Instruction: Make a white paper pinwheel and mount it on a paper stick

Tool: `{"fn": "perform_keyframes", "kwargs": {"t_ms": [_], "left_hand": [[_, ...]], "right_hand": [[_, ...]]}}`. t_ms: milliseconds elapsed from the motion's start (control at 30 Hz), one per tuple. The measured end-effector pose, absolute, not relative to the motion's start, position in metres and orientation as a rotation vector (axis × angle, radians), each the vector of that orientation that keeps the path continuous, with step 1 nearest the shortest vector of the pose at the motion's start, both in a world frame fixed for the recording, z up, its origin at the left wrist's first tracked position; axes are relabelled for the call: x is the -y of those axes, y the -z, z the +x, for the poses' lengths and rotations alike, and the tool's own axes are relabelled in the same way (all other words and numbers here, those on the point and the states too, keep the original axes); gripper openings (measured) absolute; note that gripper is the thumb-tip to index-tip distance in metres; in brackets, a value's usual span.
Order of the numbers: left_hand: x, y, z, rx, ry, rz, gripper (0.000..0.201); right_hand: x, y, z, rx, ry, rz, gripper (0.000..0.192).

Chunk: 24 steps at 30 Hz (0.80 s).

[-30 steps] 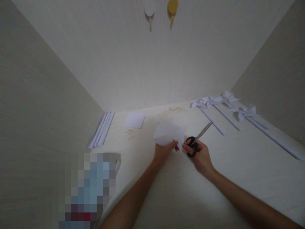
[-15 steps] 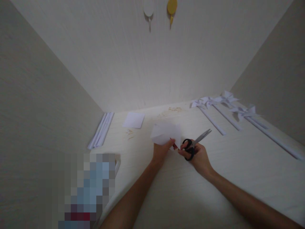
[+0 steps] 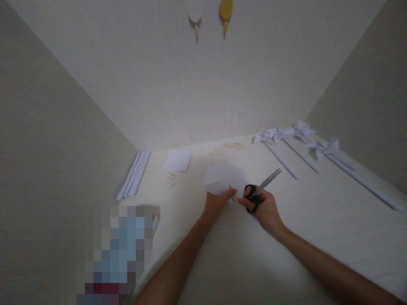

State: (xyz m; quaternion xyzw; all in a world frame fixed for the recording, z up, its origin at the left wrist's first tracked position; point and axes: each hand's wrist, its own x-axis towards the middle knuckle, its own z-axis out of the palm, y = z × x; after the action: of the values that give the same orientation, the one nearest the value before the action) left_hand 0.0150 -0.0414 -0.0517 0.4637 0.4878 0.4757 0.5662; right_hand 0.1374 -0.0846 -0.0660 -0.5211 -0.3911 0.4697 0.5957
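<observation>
My left hand (image 3: 219, 202) grips a square sheet of white paper (image 3: 222, 177), with the thumb on top. Creases or cuts run across the sheet. By the left thumb, a small dark red strip (image 3: 231, 187) shows against the paper; its kind is too small to make out. Black-handled scissors (image 3: 269, 180) hang in my right hand (image 3: 262, 207), blades nearly together and pointing away to the upper right. The right thumb and fingertips also reach the near edge of the paper, close to the left thumb.
Rolled white paper tubes (image 3: 133, 176) lie at the left. Beside them sits a white paper square (image 3: 178, 160), near small pale scraps (image 3: 172, 178). Several paper pinwheels on sticks (image 3: 281, 159) rest at the right. A blurred-out object (image 3: 124, 250) is at lower left. Two hooks (image 3: 226, 10) are on the wall.
The paper has turned and shifted slightly right in my left hand. Less of the red strip shows now. My right hand, holding the scissors, stays almost in place.
</observation>
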Motion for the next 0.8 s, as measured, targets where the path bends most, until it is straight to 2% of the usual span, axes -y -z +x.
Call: {"fn": "perform_keyframes", "kwargs": {"t_ms": [800], "left_hand": [[0.0414,0.0575,0.0147,-1.064,-1.123,1.145,0.020]], "right_hand": [[0.0835,0.0685,0.1390,0.958,-1.103,-1.215,0.029]]}}
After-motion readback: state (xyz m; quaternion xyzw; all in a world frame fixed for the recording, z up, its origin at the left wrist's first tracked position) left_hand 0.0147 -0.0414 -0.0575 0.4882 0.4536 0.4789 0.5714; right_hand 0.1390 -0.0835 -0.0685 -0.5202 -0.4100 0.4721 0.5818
